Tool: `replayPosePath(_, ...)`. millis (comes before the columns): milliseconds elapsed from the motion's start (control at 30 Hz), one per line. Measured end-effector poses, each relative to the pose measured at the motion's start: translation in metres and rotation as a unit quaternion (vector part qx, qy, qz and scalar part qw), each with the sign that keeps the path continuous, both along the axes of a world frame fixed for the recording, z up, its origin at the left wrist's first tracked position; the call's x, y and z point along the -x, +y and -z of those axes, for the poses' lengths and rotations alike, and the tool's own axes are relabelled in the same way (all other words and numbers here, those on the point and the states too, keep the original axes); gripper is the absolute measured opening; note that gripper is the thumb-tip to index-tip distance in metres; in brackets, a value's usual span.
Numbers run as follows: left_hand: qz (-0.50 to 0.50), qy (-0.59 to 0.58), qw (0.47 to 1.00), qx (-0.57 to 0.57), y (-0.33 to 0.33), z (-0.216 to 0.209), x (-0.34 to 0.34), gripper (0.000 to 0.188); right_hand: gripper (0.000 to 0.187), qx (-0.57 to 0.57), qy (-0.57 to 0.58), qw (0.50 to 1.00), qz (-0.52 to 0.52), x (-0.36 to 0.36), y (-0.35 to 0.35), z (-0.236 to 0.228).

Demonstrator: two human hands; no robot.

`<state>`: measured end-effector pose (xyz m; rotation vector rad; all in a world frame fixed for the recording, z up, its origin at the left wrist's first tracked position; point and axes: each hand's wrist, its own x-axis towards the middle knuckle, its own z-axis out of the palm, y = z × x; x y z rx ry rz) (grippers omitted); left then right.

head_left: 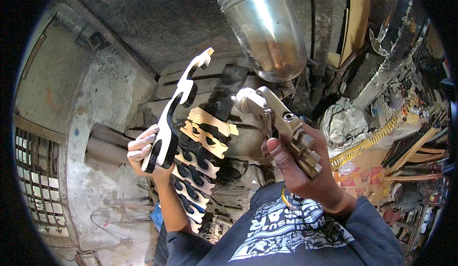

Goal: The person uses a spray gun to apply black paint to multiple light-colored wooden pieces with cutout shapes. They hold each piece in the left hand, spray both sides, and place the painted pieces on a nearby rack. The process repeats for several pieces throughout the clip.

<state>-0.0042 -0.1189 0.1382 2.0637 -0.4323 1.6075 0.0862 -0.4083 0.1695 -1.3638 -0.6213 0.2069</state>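
Observation:
My left hand (143, 151) grips the lower end of a curvy cut-out wooden piece (167, 118), pale on its face and dark along its scalloped edges. The piece stands tilted, its far tip bare wood-coloured. In my right hand (305, 170) is a metal spray gun (274, 108), its nozzle pointing left toward the piece. My fingers wrap the gun's body and my thumb lies along its near side; the trigger is partly hidden. Above the gun sits its shiny metal cup (267, 32). The nozzle and the wooden piece are apart.
Several similar cut-out wooden pieces (200, 166) lie in a row beyond my left forearm, some pale, some bare wood. A yellow coiled hose (367, 142) runs at the right, beside a crumpled plastic bag (343, 123). A barred window (40, 180) is at the left wall.

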Motion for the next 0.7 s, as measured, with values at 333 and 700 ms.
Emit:
replayPosePath(333,-0.049,-0.024,0.998,-0.015,-0.026,0.003,-0.018,0.035,0.040,0.020,-0.204,0.978,0.049,0.005,0.006,0.014)
replayPosePath(700,-0.272,0.118,0.934,0.201,-0.065,-0.024,-0.066,0.025,0.019,-0.005,-0.115,0.990,0.075,0.006,0.009,0.004)
